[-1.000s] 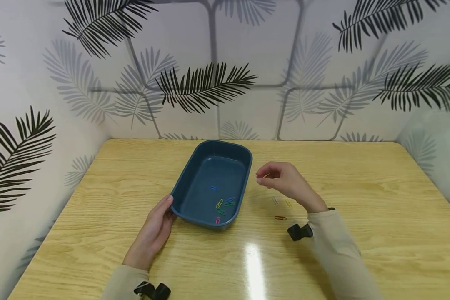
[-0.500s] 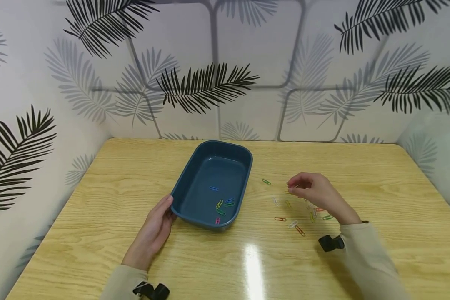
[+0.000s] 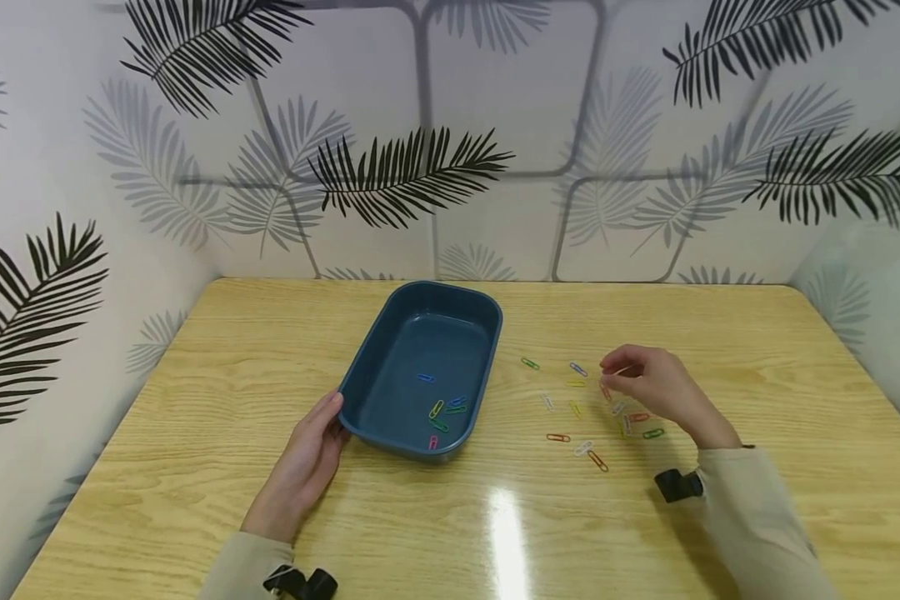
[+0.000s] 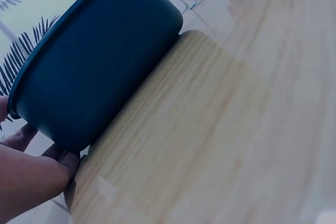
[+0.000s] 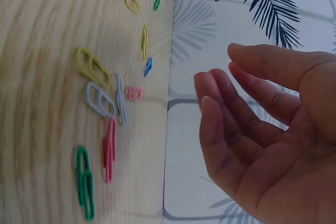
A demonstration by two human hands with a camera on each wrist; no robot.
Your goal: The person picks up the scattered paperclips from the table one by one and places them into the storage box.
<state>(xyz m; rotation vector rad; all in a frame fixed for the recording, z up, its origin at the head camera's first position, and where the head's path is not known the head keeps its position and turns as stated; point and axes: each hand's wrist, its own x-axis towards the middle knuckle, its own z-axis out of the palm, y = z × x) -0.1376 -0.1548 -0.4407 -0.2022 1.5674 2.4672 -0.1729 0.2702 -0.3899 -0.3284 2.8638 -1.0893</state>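
Observation:
My left hand (image 3: 306, 467) grips the near-left corner of a dark blue plastic tray (image 3: 423, 342), thumb at the rim and fingers under the wall in the left wrist view. Several coloured paper clips lie inside, including a pink paper clip (image 3: 433, 442) near the front wall. To the right, my right hand (image 3: 656, 385) hovers low over loose paper clips, its fingertips by a red paper clip (image 3: 606, 392). The right wrist view has this hand (image 5: 268, 135) with thumb and fingers apart and nothing between them. Below it lie a green paper clip (image 5: 85, 183) and a pinkish-red one.
More paper clips are scattered between tray and right hand: a green one (image 3: 529, 363), a blue one (image 3: 578, 369) and an orange-red one (image 3: 558, 437) among them. The wooden table (image 3: 270, 333) ends at a leaf-patterned wall covering (image 3: 495, 225).
My right hand has moved right, from beside the tray to above the scattered paper clips, uncovering several of them. My left hand and the tray have stayed put.

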